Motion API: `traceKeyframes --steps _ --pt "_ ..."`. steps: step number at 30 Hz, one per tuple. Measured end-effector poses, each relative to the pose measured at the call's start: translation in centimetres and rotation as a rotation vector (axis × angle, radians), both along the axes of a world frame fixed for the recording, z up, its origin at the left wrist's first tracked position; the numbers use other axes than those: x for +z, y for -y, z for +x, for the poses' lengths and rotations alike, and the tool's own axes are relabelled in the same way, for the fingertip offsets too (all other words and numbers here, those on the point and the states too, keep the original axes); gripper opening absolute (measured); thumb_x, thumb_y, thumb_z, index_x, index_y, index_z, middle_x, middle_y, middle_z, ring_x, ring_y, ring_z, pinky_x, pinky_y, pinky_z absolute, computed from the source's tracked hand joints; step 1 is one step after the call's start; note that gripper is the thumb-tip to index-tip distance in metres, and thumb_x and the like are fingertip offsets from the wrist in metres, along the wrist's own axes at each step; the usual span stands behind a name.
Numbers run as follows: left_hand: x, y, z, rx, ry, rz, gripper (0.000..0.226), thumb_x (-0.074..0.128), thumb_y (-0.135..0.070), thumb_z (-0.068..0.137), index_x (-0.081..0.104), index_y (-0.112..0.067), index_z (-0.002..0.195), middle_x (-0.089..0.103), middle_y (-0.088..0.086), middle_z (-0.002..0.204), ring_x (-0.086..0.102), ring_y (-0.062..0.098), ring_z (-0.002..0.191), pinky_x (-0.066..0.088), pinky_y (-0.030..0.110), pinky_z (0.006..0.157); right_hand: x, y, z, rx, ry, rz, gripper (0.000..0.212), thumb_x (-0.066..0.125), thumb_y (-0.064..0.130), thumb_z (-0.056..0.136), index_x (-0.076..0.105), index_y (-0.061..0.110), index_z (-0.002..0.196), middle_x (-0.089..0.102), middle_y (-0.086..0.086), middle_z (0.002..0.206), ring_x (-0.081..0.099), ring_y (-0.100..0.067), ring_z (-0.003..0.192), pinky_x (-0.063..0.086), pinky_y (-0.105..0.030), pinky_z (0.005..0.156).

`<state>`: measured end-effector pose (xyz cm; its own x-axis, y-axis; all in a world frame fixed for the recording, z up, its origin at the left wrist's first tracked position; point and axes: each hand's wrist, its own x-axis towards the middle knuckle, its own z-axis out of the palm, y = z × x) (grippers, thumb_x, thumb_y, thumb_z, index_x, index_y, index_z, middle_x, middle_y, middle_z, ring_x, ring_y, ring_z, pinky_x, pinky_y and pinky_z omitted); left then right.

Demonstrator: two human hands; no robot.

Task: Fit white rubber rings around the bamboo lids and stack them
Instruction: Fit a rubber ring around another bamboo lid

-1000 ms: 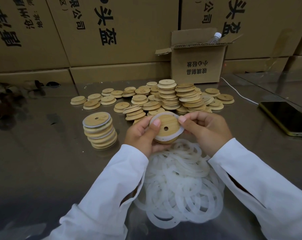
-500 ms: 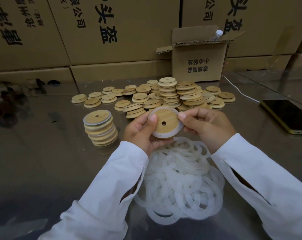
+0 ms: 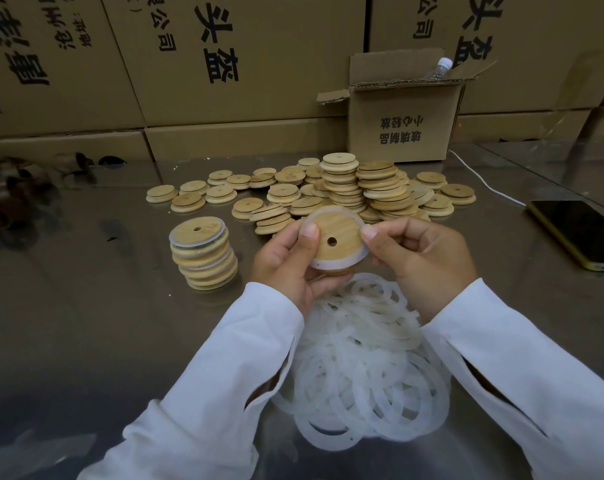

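A round bamboo lid [image 3: 337, 233] with a small hole is held tilted above the table, a white rubber ring [image 3: 338, 263] seated around its rim. My left hand [image 3: 288, 265] grips its left edge with the thumb on top. My right hand [image 3: 421, 261] pinches its right edge. Below the hands lies a heap of loose white rubber rings [image 3: 362, 368]. To the left stands a stack of ringed lids [image 3: 203, 254]. Behind, several bare bamboo lids [image 3: 356, 188] lie piled and scattered.
A reflective metal table [image 3: 85, 323] bears everything. A phone [image 3: 581, 233] with a white cable [image 3: 484, 183] lies at the right. A small open cardboard box [image 3: 401, 126] holding a plastic bottle stands at the back, with large printed cartons [image 3: 224, 57] walling the far edge.
The lid has tipped up so its flat face shows toward me, and the ring now sits evenly around the rim. Both hands stay on it, slightly raised.
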<state>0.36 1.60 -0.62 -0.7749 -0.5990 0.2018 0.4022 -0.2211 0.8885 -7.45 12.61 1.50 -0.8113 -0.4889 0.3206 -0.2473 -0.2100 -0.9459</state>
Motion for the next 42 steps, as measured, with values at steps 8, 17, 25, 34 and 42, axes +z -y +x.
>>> traceKeyframes --steps 8,17,25,34,42 --pt "0.0 -0.3 -0.2 0.082 -0.015 -0.004 0.042 0.057 -0.03 0.073 0.061 -0.013 0.112 0.063 0.016 0.115 0.064 0.027 0.103 0.057 0.033 0.075 -1.3 0.8 1.1 -0.109 -0.004 -0.028 0.013 0.074 0.014 0.074 0.063 0.018 0.079 0.065 0.009 0.066 0.06 -0.001 0.062 0.048 -0.01 0.06" --pt "-0.3 -0.3 -0.2 -0.044 -0.012 0.004 0.039 0.065 -0.022 0.066 0.061 -0.017 0.104 0.073 0.006 0.089 0.069 0.022 0.088 0.056 0.028 0.072 -1.1 0.4 0.5 -0.277 -0.086 -0.073 0.014 0.072 0.015 0.076 0.067 0.027 0.071 0.07 0.015 0.075 0.065 -0.001 0.074 0.05 -0.014 0.071" --pt "-0.8 -0.3 -0.2 -0.039 0.165 -0.167 0.027 0.064 0.002 0.079 0.056 -0.013 0.1 0.073 0.004 0.082 0.068 0.018 0.079 0.054 0.033 0.078 -1.1 0.3 0.3 -0.321 -0.171 0.006 0.013 0.071 0.017 0.078 0.066 0.027 0.072 0.068 0.012 0.074 0.064 -0.002 0.075 0.053 -0.021 0.072" --pt "-0.2 0.1 0.0 0.07 0.199 -0.321 0.013 0.058 -0.007 0.086 0.067 -0.015 0.091 0.069 0.008 0.088 0.064 0.02 0.083 0.05 0.03 0.076 -1.4 0.4 0.2 -0.139 -0.27 0.156 0.015 0.073 0.016 0.075 0.067 0.028 0.069 0.068 0.011 0.072 0.063 -0.003 0.074 0.051 -0.019 0.071" --pt "-0.1 0.5 0.1 0.119 0.178 -0.441 0.017 0.062 -0.004 0.083 0.065 -0.02 0.086 0.069 0.007 0.092 0.065 0.021 0.089 0.053 0.027 0.079 -1.2 0.5 0.2 -0.126 -0.22 0.209 0.012 0.068 0.019 0.079 0.065 0.025 0.069 0.066 0.005 0.082 0.061 -0.008 0.078 0.051 -0.032 0.072"
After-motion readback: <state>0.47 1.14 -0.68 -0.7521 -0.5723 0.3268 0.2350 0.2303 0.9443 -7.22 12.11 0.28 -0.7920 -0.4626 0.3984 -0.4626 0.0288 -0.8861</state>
